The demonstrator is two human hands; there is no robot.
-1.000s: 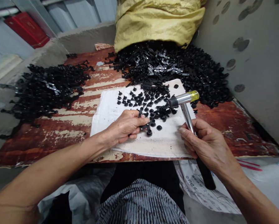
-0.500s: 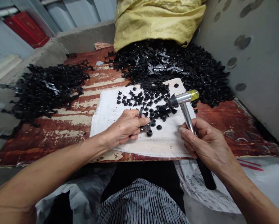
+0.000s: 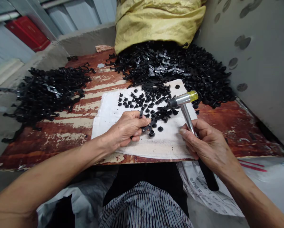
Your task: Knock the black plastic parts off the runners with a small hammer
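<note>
My left hand [image 3: 126,129] rests on a white pad [image 3: 137,147] and pinches a small black plastic link piece [image 3: 147,128] against it, fingers closed. My right hand [image 3: 207,144] is wrapped round the shaft of a small hammer [image 3: 182,99] with a metal head, one black face and one yellow face. The hammer head hovers just above several loose black rivet-like caps [image 3: 142,101] scattered on the pad, to the right of the held piece.
A worn red wooden board [image 3: 68,133] carries the pad. A heap of black parts [image 3: 44,91] lies at the left, a larger heap [image 3: 191,72] at the back right under a yellow sack [image 3: 156,22]. A grey wall [image 3: 262,63] stands at right.
The view has shifted slightly; hammer and hands sit a little lower-left in the picture. Both hands keep their grips and hardly move relative to the pad.
</note>
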